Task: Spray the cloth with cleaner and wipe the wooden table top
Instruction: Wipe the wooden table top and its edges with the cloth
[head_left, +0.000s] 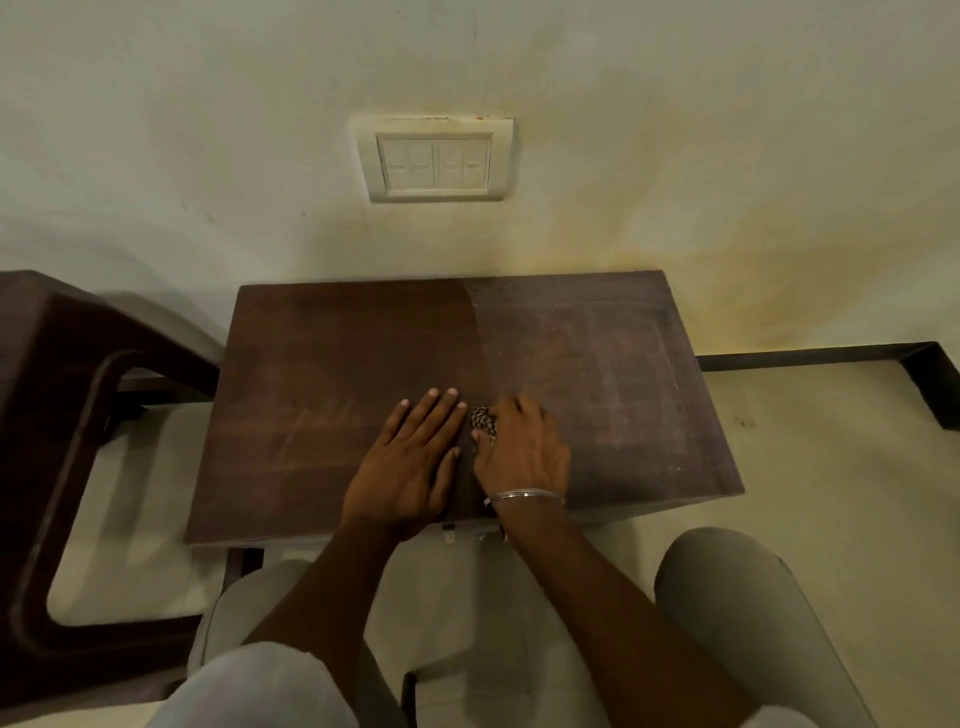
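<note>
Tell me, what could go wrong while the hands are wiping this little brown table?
The cloth is bunched small under the right hand, so it may skip patches; the right half of the table top looks duller than the left. The left hand lies flat right beside the cloth and might get in its way. Both hands press near the front edge, so the small table could tip or slide.

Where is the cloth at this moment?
In the head view, the checked cloth is bunched under the right hand near the middle of the wooden table top, right beside the flat left hand.
</note>
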